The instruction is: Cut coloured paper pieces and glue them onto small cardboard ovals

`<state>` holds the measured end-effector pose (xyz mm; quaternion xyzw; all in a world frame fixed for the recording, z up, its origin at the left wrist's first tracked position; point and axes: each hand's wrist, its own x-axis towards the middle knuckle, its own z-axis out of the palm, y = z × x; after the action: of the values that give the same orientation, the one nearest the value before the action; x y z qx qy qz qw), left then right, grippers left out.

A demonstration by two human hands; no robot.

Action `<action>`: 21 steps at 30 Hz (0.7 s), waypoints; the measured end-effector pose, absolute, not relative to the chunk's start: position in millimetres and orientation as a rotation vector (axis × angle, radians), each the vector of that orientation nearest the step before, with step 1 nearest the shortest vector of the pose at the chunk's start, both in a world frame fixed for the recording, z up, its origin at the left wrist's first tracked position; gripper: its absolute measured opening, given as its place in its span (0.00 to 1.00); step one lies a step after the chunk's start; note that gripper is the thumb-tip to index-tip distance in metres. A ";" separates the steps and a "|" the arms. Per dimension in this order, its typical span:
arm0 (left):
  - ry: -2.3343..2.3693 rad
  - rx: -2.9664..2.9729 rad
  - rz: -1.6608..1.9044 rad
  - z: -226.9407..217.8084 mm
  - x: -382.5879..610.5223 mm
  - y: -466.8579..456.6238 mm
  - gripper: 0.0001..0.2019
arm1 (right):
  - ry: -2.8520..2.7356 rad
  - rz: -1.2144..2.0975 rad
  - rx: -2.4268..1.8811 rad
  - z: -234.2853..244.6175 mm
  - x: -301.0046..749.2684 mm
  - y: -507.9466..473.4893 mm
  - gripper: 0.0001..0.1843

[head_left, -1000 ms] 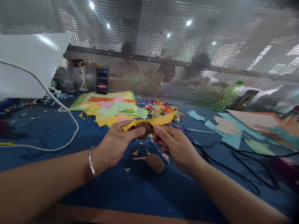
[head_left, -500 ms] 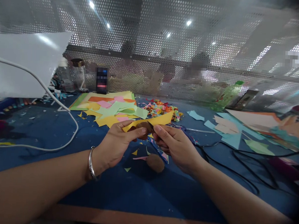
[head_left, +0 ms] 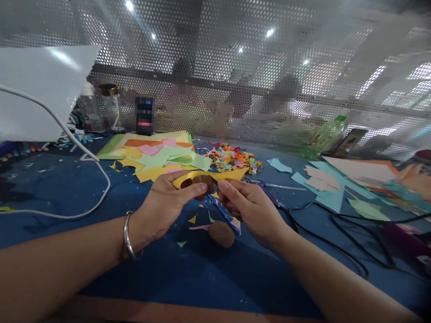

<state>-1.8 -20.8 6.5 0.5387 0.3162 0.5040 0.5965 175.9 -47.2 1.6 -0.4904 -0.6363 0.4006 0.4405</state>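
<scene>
Between thumb and fingers, my left hand (head_left: pixel 164 202) is closed on a sheet of yellow paper (head_left: pixel 236 174) and a brown round piece (head_left: pixel 204 184) lying against it. My right hand (head_left: pixel 251 207) is closed in a pinch at the paper's right part. A small dark tip (head_left: pixel 214 180) shows between its fingers and the brown piece; I cannot make out what it belongs to. Below the hands, another brown oval piece (head_left: pixel 222 234) lies on the blue table, beside a pink paper strip (head_left: pixel 199 227). A narrow blue object (head_left: pixel 220 211) is partly hidden behind my right hand.
Coloured paper sheets (head_left: pixel 154 160) and a heap of scraps (head_left: pixel 233 157) lie ahead. More paper (head_left: pixel 330 187) and black cables (head_left: pixel 345 236) are at right, near a green bottle (head_left: pixel 325 136). A white cable (head_left: pixel 108 175) runs at left; a perforated screen (head_left: pixel 214 46) stands behind.
The camera view has shifted slightly. Both hands keep their hold, and the yellow paper is tilted a little differently, its right end slightly lower.
</scene>
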 end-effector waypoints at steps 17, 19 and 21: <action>0.807 1.352 1.084 12.0 -3.5 -19.8 0.04 | -1.640 0.926 -1.247 -0.5 179.0 -44.4 0.27; 0.787 1.326 1.098 10.5 -2.9 -18.8 0.05 | -1.633 0.936 -1.249 -1.2 179.2 -43.6 0.27; 0.773 1.287 1.116 9.5 -2.4 -18.1 0.08 | -1.624 0.943 -1.252 -1.9 179.4 -42.9 0.26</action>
<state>-2.4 -18.1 9.5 0.5537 0.3326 0.4800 0.5936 179.4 -42.9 -1.9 -0.5013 -0.6502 0.3776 0.4283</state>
